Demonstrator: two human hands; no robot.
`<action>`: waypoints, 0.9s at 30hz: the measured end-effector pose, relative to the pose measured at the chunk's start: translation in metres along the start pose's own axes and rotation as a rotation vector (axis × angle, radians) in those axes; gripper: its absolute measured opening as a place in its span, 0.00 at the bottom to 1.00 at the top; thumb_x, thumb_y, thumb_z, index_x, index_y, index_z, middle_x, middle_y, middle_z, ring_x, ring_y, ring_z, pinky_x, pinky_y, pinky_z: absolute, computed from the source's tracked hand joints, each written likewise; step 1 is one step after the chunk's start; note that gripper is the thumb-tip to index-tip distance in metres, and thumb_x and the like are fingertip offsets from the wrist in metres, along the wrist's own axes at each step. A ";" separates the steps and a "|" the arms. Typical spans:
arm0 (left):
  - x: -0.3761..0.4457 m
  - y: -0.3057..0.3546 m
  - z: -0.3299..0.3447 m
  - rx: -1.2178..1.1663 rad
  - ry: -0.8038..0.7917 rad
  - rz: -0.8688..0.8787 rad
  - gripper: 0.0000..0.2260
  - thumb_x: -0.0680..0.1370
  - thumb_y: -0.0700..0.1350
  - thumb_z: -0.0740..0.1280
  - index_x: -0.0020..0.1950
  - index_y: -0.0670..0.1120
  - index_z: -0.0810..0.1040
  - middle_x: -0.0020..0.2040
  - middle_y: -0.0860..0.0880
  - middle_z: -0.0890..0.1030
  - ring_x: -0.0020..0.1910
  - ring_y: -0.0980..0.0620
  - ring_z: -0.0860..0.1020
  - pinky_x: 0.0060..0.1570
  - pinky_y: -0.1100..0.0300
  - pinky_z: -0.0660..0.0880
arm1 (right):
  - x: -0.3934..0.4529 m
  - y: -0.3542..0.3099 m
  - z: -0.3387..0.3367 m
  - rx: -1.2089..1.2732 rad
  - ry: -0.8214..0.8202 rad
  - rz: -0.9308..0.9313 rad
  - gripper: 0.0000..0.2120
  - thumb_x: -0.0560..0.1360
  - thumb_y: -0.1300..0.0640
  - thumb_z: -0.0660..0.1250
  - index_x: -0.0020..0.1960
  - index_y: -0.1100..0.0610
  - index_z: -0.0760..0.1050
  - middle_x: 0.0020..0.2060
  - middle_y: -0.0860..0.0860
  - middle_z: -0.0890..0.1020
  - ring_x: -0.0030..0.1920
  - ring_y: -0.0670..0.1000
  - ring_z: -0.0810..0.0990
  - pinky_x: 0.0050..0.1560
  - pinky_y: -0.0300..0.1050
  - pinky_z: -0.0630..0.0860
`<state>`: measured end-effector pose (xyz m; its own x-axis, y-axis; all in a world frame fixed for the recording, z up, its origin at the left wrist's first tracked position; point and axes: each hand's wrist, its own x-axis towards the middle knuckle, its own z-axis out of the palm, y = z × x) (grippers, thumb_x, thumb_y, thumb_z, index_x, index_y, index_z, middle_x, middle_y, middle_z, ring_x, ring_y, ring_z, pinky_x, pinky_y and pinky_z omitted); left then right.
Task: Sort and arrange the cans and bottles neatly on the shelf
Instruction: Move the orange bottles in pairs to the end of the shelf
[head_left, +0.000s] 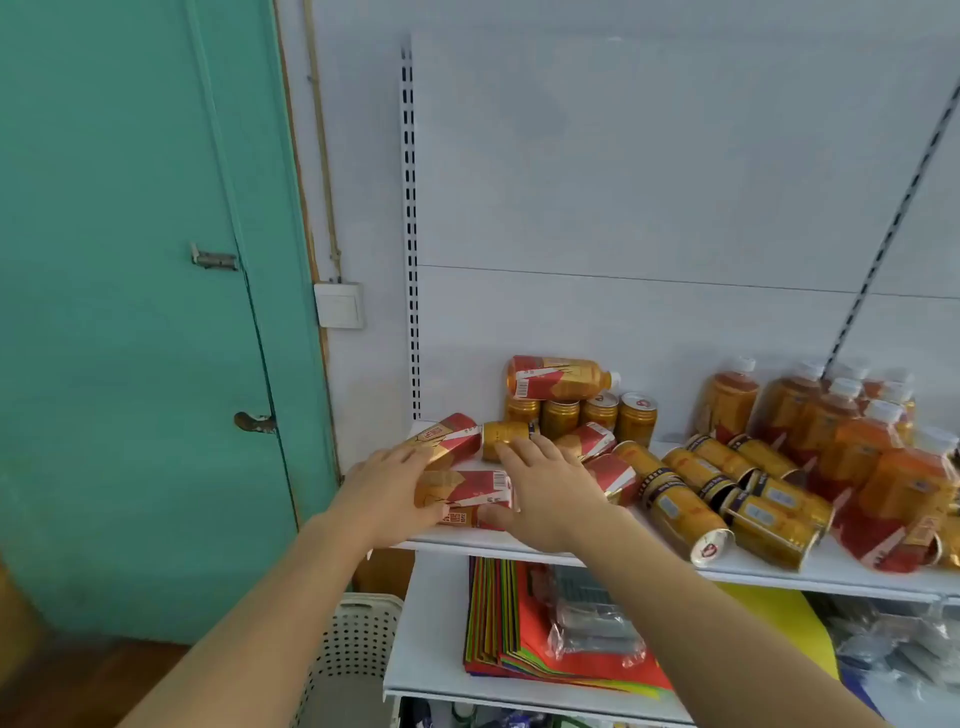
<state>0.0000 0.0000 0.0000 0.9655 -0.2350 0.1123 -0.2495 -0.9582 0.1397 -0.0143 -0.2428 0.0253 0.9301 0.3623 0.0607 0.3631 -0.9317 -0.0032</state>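
Note:
On the white shelf (519, 545), red-and-gold bottles lie in a heap at the left end. My left hand (387, 486) rests on the left side of a lying red-labelled bottle (467, 488), with fingers reaching onto another bottle (449, 436) above it. My right hand (543, 486) lies over the same bottle's right end, fingers spread toward a lying gold can (506, 434). Upright gold cans (587, 413) stand at the back with a bottle (561, 376) lying on top. Several gold cans (727, 499) lie on their sides in the middle. Orange bottles (841, 431) stand at the right.
A teal door (135, 312) and a wall switch (338, 305) are left of the shelving. A perforated white basket (358, 644) stands below the shelf's left end. The lower shelf holds coloured paper (519, 634) and plastic-wrapped packs (592, 618).

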 end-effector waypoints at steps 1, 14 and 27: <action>0.003 -0.004 0.003 -0.001 -0.008 0.024 0.41 0.76 0.70 0.65 0.84 0.55 0.57 0.82 0.52 0.65 0.78 0.46 0.66 0.74 0.42 0.69 | 0.006 -0.004 0.004 0.004 -0.006 -0.017 0.45 0.80 0.26 0.55 0.87 0.49 0.49 0.86 0.51 0.54 0.86 0.59 0.47 0.84 0.63 0.50; 0.020 -0.042 0.005 0.008 -0.035 0.275 0.34 0.74 0.65 0.71 0.79 0.57 0.69 0.74 0.57 0.74 0.72 0.54 0.67 0.72 0.51 0.67 | 0.046 -0.016 0.028 -0.010 -0.099 -0.070 0.46 0.77 0.33 0.69 0.87 0.46 0.52 0.82 0.47 0.66 0.84 0.56 0.56 0.82 0.61 0.54; 0.034 -0.023 -0.063 -0.372 0.055 0.275 0.43 0.71 0.59 0.80 0.80 0.65 0.60 0.70 0.60 0.73 0.65 0.56 0.75 0.60 0.58 0.77 | 0.064 -0.014 0.035 0.425 0.021 -0.012 0.31 0.71 0.35 0.75 0.70 0.44 0.74 0.63 0.40 0.79 0.64 0.43 0.75 0.66 0.48 0.78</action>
<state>0.0343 0.0241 0.0626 0.8568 -0.4536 0.2451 -0.5153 -0.7355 0.4400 0.0417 -0.2058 -0.0053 0.9260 0.3681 0.0831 0.3682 -0.8328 -0.4133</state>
